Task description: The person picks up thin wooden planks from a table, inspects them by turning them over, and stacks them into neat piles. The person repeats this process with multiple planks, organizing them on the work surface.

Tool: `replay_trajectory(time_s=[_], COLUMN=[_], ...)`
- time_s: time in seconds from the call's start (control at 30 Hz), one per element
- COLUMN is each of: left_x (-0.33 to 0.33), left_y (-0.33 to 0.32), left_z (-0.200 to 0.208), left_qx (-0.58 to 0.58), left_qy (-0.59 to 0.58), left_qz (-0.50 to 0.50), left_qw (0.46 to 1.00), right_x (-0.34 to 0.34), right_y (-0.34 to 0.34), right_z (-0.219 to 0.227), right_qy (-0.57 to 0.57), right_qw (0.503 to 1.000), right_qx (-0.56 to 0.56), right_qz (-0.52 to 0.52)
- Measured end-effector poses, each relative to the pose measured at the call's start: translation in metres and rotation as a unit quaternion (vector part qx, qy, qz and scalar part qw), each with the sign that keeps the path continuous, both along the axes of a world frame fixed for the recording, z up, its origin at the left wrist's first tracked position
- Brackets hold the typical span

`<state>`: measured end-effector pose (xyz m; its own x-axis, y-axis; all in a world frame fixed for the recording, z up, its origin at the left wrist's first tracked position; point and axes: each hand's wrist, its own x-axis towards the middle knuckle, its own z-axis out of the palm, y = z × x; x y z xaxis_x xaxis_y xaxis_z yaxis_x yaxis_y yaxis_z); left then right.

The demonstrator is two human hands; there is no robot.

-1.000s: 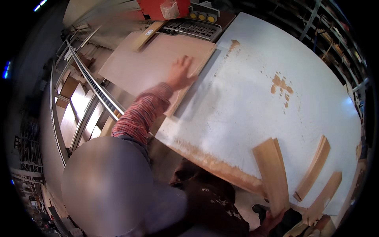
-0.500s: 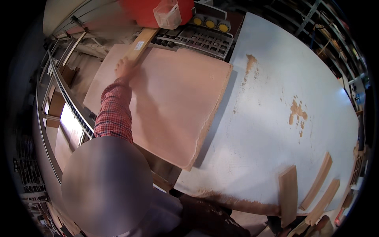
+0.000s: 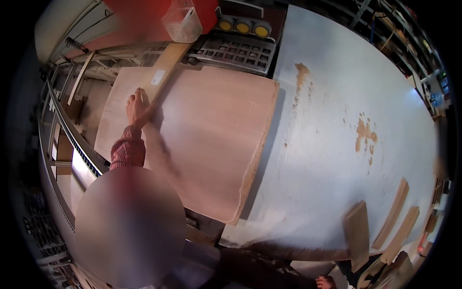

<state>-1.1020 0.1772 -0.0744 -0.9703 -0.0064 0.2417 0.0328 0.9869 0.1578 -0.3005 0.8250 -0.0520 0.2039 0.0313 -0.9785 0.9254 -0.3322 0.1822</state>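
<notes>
Tan wooden strip (image 3: 169,61) at eleven o'clock lies over a pinkish-brown panel (image 3: 211,130), its lower end by the left hand (image 3: 137,110) at ten o'clock, fingers loosely spread; lopsided pressure could swivel it. Right hand (image 3: 326,282), five o'clock: too cropped to tell.

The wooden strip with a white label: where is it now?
In the head view's upper left, the wooden strip lies across the far edge of the pinkish panel, between the clear plastic container and the left hand.

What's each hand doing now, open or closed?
Left hand: at the wooden strip; whether gripping cannot be told.
Right hand: cut off by lower edge; cannot tell.
</notes>
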Motion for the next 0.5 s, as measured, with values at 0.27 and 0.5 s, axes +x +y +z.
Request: replay_trajectory(time_s=[0.27,0.5], left_x=[0.161,0.308], left_y=[0.051,0.114], left_z=[0.047,0.086], left_qx=[0.063,0.058], left_qy=[-0.019,0.034], left_qz=[-0.150,-0.262], left_qw=[0.986,0.963], right_x=[-0.178,-0.319], right_y=[-0.056,-0.055], right_z=[0.042,0.085], right_qy=[0.241,0.659], right_qw=[0.911,0.737], right_qx=[-0.068,0.107], right_qz=[0.328,0.105])
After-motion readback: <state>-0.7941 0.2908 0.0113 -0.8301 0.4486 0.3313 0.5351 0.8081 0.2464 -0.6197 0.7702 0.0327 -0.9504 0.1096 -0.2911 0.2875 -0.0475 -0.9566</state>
